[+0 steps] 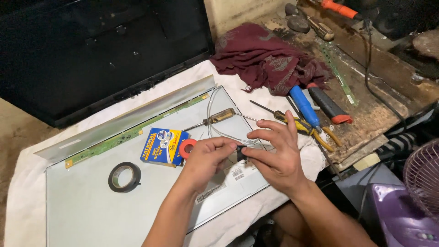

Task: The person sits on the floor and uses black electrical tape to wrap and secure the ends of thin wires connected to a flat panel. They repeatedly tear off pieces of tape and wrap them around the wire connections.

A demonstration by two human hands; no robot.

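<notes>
Head view | white cloth point(27, 192) under grey panel point(91, 206) (black tape roll point(124, 177) on it) | left hand point(206, 160) and right hand point(274, 155), fingertips pressed together, pinch small black piece point(240, 153) above panel | screwdrivers point(315, 112) right.

panel: the flat panel point(91, 210) lies on the cloth sheet point(27, 183), near and left in the scene.
circuit strip: the circuit strip point(132, 132) runs along the panel's far edge.
tape roll: the tape roll point(124, 177) lies on the panel, left of the tape box point(163, 146).
small roll: the small tape roll point(186, 147) lies just right of the box.
hands: the left hand point(206, 160) and right hand point(274, 153) meet over the panel's right end, around a small part point(241, 153).
wires: the thin wires point(215, 114) loop from the panel's far right corner to the hands.
screwdriver: the screwdriver point(215, 118) lies beyond the hands.
pliers: the pliers point(315, 119) lie right of the hands, at the edge of the wooden surface point(379, 114).
rag: the crumpled rag point(270, 59) lies far, behind the pliers.
back cover: the screen's back cover point(100, 50) lies far left.
fan: the fan point(423, 178) stands near right.
</notes>
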